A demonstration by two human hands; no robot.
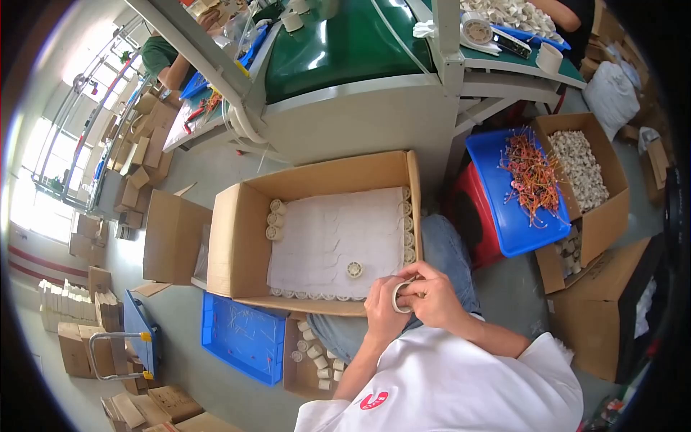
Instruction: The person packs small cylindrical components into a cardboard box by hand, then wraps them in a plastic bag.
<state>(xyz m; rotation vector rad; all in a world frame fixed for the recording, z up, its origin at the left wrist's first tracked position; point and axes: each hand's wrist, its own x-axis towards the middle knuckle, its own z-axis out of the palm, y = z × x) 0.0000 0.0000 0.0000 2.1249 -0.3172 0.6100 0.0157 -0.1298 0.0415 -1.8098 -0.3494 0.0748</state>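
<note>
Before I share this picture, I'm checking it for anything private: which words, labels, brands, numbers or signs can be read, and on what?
Round red badge on the white shirt: small white marks, too small to read surely.
Cardboard box at lower left: dark marks, possibly print, too blurred to read.
White ring held by the left hand and right hand: no text visible.
Nothing else is legible.

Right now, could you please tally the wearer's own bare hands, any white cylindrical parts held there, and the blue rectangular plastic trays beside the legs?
Bare left hand and right hand: 2
White cylindrical part: 1
Blue rectangular plastic trays, left and right: 2
Total: 5
</note>
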